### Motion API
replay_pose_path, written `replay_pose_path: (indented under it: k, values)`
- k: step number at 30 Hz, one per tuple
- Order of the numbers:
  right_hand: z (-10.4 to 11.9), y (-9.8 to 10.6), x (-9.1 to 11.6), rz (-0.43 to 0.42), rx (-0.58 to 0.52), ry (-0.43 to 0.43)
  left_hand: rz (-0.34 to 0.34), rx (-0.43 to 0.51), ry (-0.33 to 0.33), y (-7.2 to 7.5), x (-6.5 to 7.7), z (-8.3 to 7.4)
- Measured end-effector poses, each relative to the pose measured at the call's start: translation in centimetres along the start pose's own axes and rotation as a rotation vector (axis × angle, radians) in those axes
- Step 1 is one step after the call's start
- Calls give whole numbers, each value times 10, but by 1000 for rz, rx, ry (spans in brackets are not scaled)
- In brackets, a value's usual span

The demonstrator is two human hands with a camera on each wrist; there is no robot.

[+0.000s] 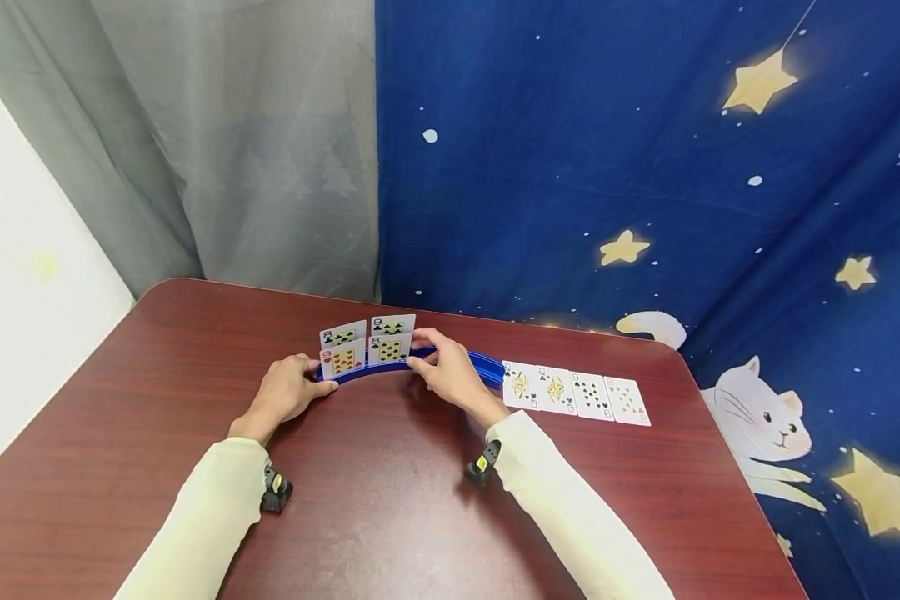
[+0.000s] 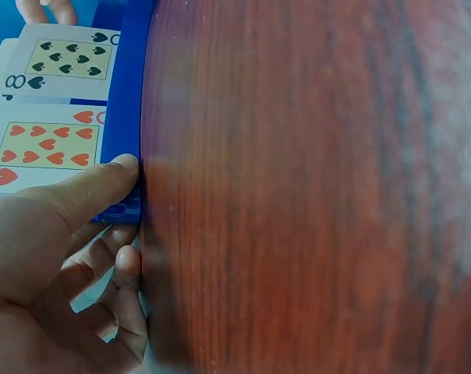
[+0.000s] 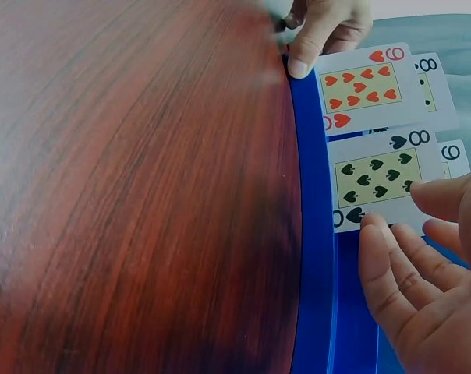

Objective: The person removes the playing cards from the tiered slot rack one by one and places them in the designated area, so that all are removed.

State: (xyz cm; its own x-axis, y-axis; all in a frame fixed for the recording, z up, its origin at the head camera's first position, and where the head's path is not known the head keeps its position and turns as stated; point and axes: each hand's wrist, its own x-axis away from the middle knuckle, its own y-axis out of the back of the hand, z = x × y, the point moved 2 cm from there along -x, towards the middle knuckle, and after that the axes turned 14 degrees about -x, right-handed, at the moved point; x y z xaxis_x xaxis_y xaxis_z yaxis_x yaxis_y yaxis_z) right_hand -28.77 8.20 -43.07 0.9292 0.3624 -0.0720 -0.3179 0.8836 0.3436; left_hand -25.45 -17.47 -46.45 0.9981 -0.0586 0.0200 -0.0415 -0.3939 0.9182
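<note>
My left hand grips the left end of a curved blue card holder, thumb over its front rim in the left wrist view. Playing cards stand in the holder in two rows. In the front row are a nine of hearts and, to its right, an eight of spades. Behind them rise an eight on the left and a nine on the right, both with black pips. My right hand pinches the right edge of the eight of spades, one fingertip over its face.
Several cards lie face up in an overlapping row at the holder's right end: two face cards, a black-pip card and a red-pip card. The dark red wooden table ends at a blue curtain and a grey curtain.
</note>
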Motion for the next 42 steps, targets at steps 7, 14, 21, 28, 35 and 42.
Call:
replay_pose_path:
  k: [7, 14, 21, 28, 35, 42]
  values:
    - [1, -2, 0, -54, 109, 48, -5, -5, -4, -1, -1, 0]
    - [0, 2, 1, -118, 145, 130, -3, -9, -12, -2, -2, -1]
    - [0, 7, 1, -152, 155, 163, -5, -11, -8, -1, -1, -2]
    - [1, 13, 5, -175, 104, 175, -5, -16, -6, 0, -1, -2]
    - [-2, 22, 11, -175, 67, 116, 0, -19, 1, -1, -1, -2]
    - [-9, 33, 20, -164, -42, 43, -13, -37, -5, 1, 1, -1]
